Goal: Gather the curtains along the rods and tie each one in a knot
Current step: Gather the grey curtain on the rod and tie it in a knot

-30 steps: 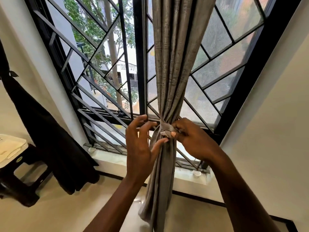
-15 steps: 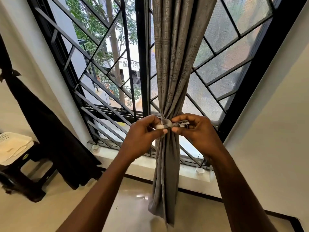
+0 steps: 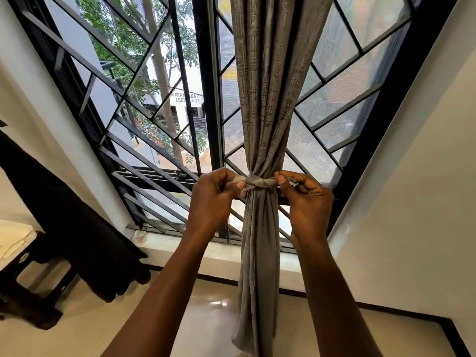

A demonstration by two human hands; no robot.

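A grey curtain (image 3: 268, 94) hangs gathered into a narrow bundle in front of the barred window. A grey tie band (image 3: 260, 182) wraps round it at mid height, crossed into a knot at the front. My left hand (image 3: 213, 199) grips the band's left end just left of the bundle. My right hand (image 3: 306, 199) pinches the right end, pulled out to the right. The curtain's lower part (image 3: 255, 292) hangs loose down to the floor. The rod is out of view above.
The window's black metal grille (image 3: 154, 140) and frame (image 3: 386, 119) stand right behind the curtain, above a pale sill (image 3: 180, 249). A dark cloth (image 3: 64, 215) hangs at the left over a dark stool (image 3: 28, 289) bearing a white basket (image 3: 13, 240). White wall (image 3: 412, 202) on the right.
My hands have moved apart, drawing the band's two ends out to either side so the knot has closed tight on the curtain. The view has shifted closer.
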